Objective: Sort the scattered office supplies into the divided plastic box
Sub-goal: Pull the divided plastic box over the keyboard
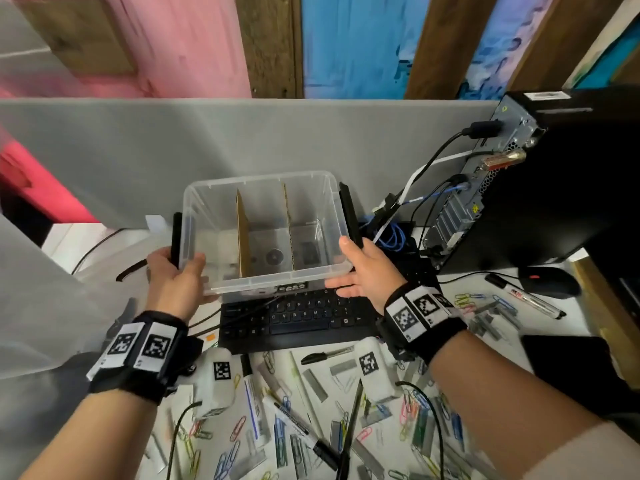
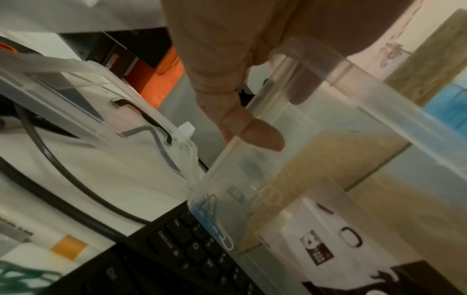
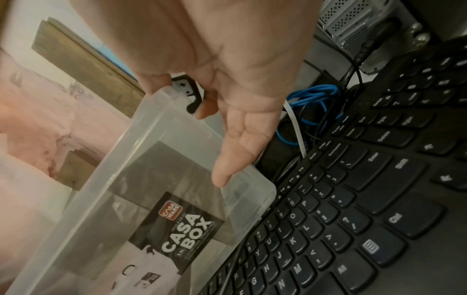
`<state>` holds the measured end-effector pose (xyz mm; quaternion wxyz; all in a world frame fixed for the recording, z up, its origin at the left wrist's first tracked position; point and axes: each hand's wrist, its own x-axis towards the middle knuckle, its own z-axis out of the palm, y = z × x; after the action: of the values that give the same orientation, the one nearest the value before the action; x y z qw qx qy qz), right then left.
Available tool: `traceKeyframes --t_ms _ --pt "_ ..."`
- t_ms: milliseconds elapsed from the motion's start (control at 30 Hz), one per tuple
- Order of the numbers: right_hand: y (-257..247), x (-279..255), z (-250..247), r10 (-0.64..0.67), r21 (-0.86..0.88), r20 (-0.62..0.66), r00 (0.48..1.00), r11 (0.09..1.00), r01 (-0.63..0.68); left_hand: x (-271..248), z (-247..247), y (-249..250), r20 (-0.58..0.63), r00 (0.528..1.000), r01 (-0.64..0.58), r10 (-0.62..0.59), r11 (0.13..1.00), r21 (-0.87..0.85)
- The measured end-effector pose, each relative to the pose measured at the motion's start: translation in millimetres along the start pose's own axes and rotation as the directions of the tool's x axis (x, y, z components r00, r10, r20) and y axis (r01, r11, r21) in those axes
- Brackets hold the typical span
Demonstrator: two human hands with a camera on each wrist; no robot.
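Between both hands (image 1: 175, 277), plastic box (image 1: 266, 284)

Box (image 1: 266, 220) on kbd (image 1: 298, 317), clips (image 1: 415, 420) before.

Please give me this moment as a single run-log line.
phase: positioning box | left hand: grips plastic box left end | right hand: holds right end | box above keyboard | supplies unsorted

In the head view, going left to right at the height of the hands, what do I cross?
Left hand gripping the box's left end → clear plastic box with two cardboard dividers, held over the keyboard → right hand at the box's right end → black mouse.
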<state>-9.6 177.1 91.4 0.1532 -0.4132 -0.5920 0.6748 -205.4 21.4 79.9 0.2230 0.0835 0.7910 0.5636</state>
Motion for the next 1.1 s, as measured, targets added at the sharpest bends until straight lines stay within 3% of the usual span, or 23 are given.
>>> traceKeyframes --t_ms 100,233,267,333,400,500,567,600,633,667,700,1100 --pt "4.7 -9.5 -5.0 -0.013 -0.029 -0.021 1.0 0.999 0.013 -7.8 -1.6 0.4 0.041 0.999 -0.012 0.011 1.0 0.009" --pt "18.4 -32.5 -19.6 -0.006 0.029 -0.086 0.996 1.0 0.008 -30.0 -16.3 -4.7 0.099 0.981 -0.169 0.169 0.986 -0.011" --pt "21.9 -36.3 -23.8 0.002 0.053 -0.123 0.992 0.999 0.004 -34.4 -19.4 -6.2 0.138 0.977 -0.152 0.161 0.986 -0.071" --pt "27.7 -38.9 -29.1 0.024 0.071 -0.189 0.982 0.997 -0.01 -36.0 -21.7 -11.8 0.239 0.969 0.004 0.066 0.959 -0.283" --pt "28.8 -38.4 -29.8 0.024 0.078 -0.229 0.973 0.997 -0.006 -29.8 -20.7 -21.2 0.265 0.964 0.132 -0.028 0.913 -0.386" --pt "23.6 -34.6 -25.2 0.014 0.139 -0.261 0.965 0.99 0.023 -14.1 -17.7 -41.7 0.162 0.972 0.202 -0.172 0.961 -0.191" --pt "18.3 -31.6 -22.0 0.022 0.185 -0.274 0.961 0.982 0.03 -1.7 -14.5 -63.0 0.161 0.962 0.191 -0.219 0.967 0.17" --pt "16.2 -29.2 -21.0 0.022 0.195 -0.276 0.961 0.98 0.034 2.8 -12.8 -70.8 0.2 0.956 0.106 -0.215 0.887 0.45" --pt "14.2 -27.0 -20.2 0.02 0.194 -0.277 0.961 0.98 0.036 3.0 -9.9 -73.6 0.243 0.944 -0.005 -0.223 0.728 0.686" --pt "13.1 -24.2 -19.9 0.018 0.187 -0.277 0.961 0.982 0.036 3.4 -5.9 -75.7 0.266 0.941 -0.099 -0.211 0.577 0.811" --pt "11.6 -22.2 -19.5 0.016 0.181 -0.275 0.961 0.983 0.035 3.2 -3.0 -77.2 0.281 0.935 -0.141 -0.216 0.5 0.854" --pt "16.5 -2.3 -15.8 -0.061 0.066 -0.248 0.967 0.995 0.08 8.2 9.7 -94.6 0.254 0.964 -0.144 -0.078 0.65 0.746"
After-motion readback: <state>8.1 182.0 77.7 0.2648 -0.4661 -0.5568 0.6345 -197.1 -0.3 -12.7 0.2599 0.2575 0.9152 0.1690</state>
